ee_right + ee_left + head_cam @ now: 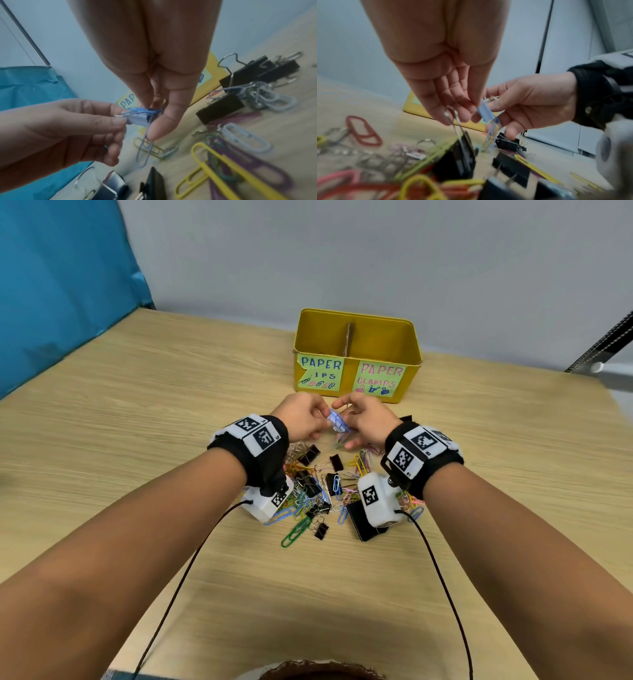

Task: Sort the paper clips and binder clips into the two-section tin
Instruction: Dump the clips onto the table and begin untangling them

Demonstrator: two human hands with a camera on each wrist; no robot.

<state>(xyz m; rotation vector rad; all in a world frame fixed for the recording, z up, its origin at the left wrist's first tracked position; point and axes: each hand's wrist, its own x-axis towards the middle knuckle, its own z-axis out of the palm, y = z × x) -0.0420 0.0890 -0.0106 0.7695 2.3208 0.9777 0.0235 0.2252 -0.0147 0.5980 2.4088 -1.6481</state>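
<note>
A blue sheet [58, 285] hangs at the far left beside the wooden table [137, 412]. The left hand [301, 417] pinches a small pale-blue binder clip [335, 419] between thumb and fingertips, held in the air just in front of the tin. A blue paper clip [145, 147] hangs from the binder clip, tangled in it. The right hand [366, 419] has its thumb and fingers closed on that same tangle from the other side. Below both hands lies a mixed pile of paper clips [301, 508] and black binder clips [310, 455]. Behind stands the yellow tin [356, 364], its left section labelled for paper clips, its right for clamps
</note>
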